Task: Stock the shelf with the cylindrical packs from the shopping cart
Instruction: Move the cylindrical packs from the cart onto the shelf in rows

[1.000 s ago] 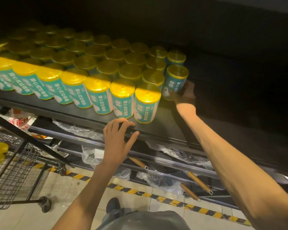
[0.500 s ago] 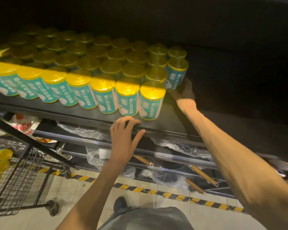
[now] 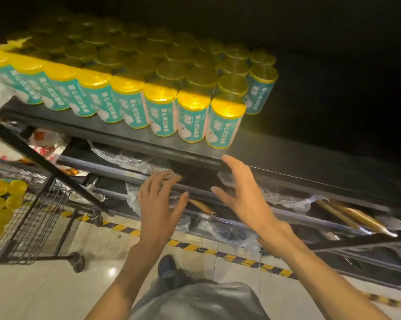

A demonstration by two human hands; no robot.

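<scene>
Several rows of teal cylindrical packs with yellow tops (image 3: pixel 224 122) stand upright on the dark shelf (image 3: pixel 275 158). The rightmost pack (image 3: pixel 260 88) stands at the end of a back row. More yellow-topped packs (image 3: pixel 0 204) lie in the wire shopping cart (image 3: pixel 37 227) at the lower left. My left hand (image 3: pixel 160 204) hovers below the shelf's front edge, fingers spread and empty. Beside it, my right hand (image 3: pixel 243 195) is also open and empty, just under the shelf edge and apart from the packs.
The right part of the shelf is dark and holds no packs. Lower shelves carry plastic-wrapped goods (image 3: pixel 229 232) and wooden rolling pins (image 3: pixel 356 218). A yellow-black hazard strip (image 3: pixel 218 251) runs along the tiled floor. My shoe (image 3: pixel 169 266) stands near it.
My right hand has let go of the rightmost pack and drawn back off the shelf. My left hand has come off the shelf edge and dropped lower. The view has shifted right.
</scene>
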